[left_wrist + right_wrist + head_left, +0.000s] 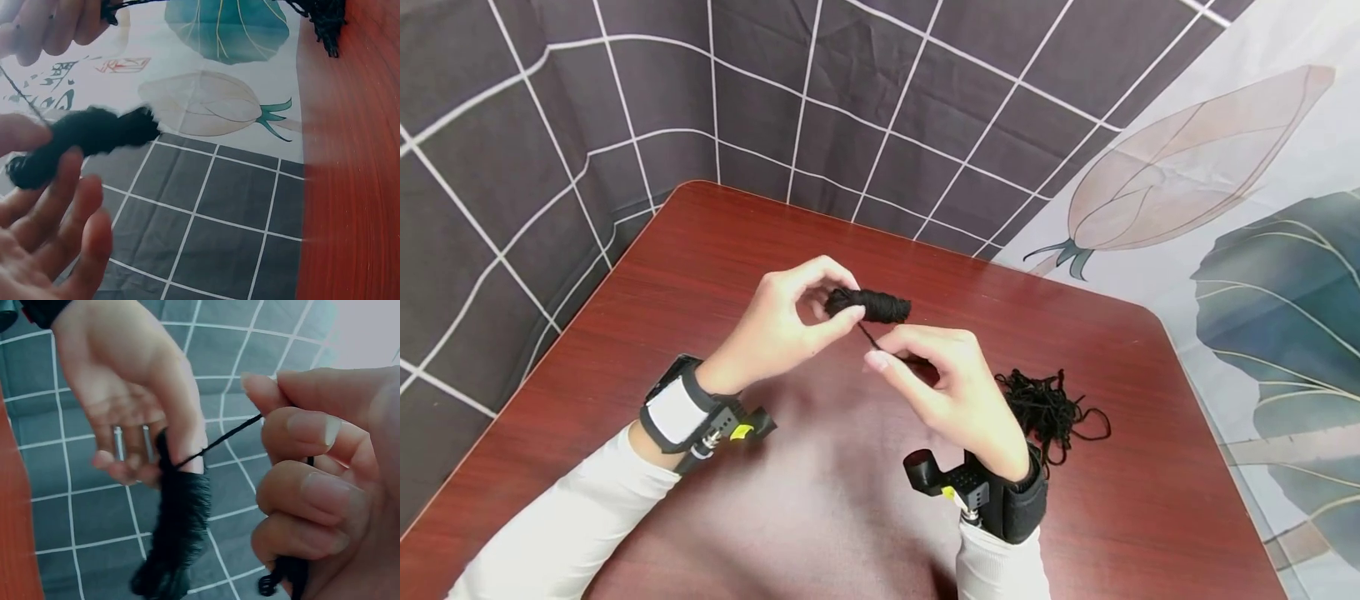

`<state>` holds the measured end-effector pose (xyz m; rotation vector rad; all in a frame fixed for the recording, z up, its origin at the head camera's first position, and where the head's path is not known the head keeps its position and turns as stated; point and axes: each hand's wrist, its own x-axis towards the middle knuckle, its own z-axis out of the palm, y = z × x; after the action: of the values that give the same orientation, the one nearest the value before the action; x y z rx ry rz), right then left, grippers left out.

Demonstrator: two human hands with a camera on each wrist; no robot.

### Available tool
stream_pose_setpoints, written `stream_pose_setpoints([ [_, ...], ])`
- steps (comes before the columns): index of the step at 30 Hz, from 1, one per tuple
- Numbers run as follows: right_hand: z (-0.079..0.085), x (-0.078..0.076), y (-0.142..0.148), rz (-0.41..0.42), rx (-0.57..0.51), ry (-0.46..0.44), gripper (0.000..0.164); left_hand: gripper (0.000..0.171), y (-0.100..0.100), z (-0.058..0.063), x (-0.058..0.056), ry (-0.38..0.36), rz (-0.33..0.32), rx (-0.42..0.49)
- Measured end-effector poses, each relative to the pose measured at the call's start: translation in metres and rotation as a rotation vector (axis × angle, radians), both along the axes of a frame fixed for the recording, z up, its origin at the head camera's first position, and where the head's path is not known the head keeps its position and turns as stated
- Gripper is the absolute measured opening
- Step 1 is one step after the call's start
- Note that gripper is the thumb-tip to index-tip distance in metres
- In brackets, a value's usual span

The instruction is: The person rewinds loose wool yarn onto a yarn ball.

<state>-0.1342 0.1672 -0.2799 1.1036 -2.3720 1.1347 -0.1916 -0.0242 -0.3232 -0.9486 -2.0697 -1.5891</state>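
My left hand [782,321] pinches a wound bundle of black yarn [883,306] between thumb and fingers, above the table. In the right wrist view the bundle [181,519] shows tight wraps along its length and a looped lower end. A short strand [231,434] runs taut from the left thumb to my right hand [951,383]. There the right thumb and index finger pinch the strand, and the other fingers curl in. More black yarn [290,575] emerges below the right hand's curled fingers. In the left wrist view, the bundle [94,134] lies across the left fingertips.
A loose tangle of black yarn [1048,412] lies on the red-brown table [1112,333], right of the right hand. Dark cloth with a white grid [865,108] hangs behind the table and at its left. Leaf-patterned cloth [1165,283] hangs at the right.
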Motion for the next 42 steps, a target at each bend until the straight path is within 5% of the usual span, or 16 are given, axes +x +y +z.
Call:
stream_pose_setpoints([
  [9,0.017,0.003,0.006,-0.086,-0.177,0.109,0.009,0.015,0.002,0.001,0.007,-0.07,-0.459,-0.093],
  [13,0.015,-0.004,0.004,-0.074,-0.195,0.084,0.009,0.016,0.002,0.003,0.011,-0.155,-0.578,-0.035],
  [17,0.005,-0.013,0.001,-0.02,-0.184,0.018,0.009,0.021,0.001,0.005,0.014,-0.237,-0.622,0.13],
  [22,-0.014,-0.024,0.001,0.01,-0.141,-0.077,0.009,0.021,-0.001,0.009,0.015,-0.228,-0.515,0.285],
  [29,-0.027,-0.028,0.0,0.054,-0.043,-0.13,0.012,0.02,-0.001,0.011,0.012,-0.137,-0.216,0.348],
  [33,-0.018,-0.017,-0.001,0.05,0.025,-0.1,0.014,0.021,0.0,0.007,0.006,-0.047,-0.036,0.294],
  [36,-0.007,-0.007,0.0,0.032,0.016,-0.055,0.014,0.02,-0.001,0.01,0.007,-0.027,0.038,0.201],
  [39,0.003,0.001,0.003,-0.003,-0.036,-0.005,0.014,0.018,-0.001,0.008,0.005,-0.033,0.049,0.076],
  [42,0.011,0.005,0.005,-0.052,-0.084,0.058,0.014,0.017,0.0,0.001,0.001,-0.045,-0.01,-0.03],
])
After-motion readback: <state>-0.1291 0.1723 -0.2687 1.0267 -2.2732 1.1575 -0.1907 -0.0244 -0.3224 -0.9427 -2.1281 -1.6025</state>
